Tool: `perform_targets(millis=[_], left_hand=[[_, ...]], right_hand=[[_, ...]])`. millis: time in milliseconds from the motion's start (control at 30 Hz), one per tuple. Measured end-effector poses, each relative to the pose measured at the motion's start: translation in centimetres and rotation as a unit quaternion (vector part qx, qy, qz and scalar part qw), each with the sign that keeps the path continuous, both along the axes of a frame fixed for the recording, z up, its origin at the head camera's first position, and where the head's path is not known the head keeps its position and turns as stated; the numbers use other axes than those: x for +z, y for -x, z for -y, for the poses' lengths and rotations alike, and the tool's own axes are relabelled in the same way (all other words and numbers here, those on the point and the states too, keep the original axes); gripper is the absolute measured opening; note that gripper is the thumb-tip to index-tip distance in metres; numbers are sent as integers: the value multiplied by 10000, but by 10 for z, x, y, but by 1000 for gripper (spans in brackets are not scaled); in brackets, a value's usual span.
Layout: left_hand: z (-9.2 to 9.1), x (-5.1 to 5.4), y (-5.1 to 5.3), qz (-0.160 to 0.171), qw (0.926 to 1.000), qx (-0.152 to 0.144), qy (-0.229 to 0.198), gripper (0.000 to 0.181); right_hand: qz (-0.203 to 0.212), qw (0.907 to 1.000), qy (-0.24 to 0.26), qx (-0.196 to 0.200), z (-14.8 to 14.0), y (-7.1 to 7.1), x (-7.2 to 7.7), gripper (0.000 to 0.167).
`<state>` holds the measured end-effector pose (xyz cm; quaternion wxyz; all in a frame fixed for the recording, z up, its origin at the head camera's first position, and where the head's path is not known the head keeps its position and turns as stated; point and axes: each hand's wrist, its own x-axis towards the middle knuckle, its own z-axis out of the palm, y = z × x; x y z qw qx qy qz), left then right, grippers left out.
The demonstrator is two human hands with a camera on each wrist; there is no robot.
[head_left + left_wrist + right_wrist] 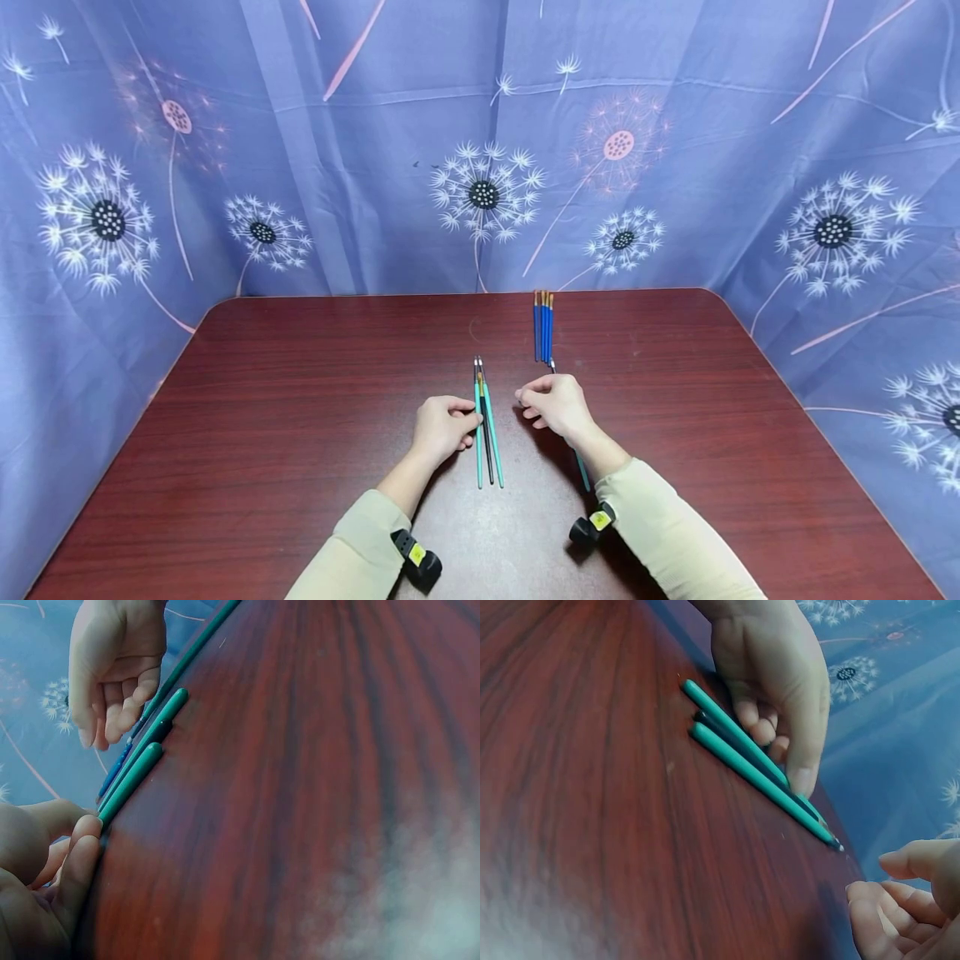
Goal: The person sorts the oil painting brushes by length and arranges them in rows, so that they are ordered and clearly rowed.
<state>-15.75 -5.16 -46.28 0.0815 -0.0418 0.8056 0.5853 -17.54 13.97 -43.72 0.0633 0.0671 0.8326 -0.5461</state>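
Note:
On the table, my left hand (444, 429) pinches the leftmost teal paintbrush (479, 458) between thumb and fingertips. Just right of it lie a black paintbrush (490, 454) and a second teal paintbrush (495, 446), close together with their tips pointing away from me. My right hand (558, 406) hovers to the right of these, fingers loosely curled and nothing between them. Beneath that hand and wrist lies another teal paintbrush (582, 472), its middle hidden. In the right wrist view, the right hand (907, 915) is apart from the brushes.
Several blue paintbrushes (543, 329) lie side by side near the far edge of the reddish-brown wooden table (300, 400). A blue curtain (375, 167) with a dandelion print hangs behind the table and along both sides.

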Motion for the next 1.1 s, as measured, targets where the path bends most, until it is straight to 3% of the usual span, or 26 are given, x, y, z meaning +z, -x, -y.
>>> perform_targets(millis=[533,1100], left_hand=[[1,-1,1,-14,10000,4,-11,23],[1,-1,0,-38,10000,-14,-91,25]], right_hand=[[12,9981,-493,362,29,-6,-4,13],[-143,9903,-1224,643,37,-2,-6,10]])
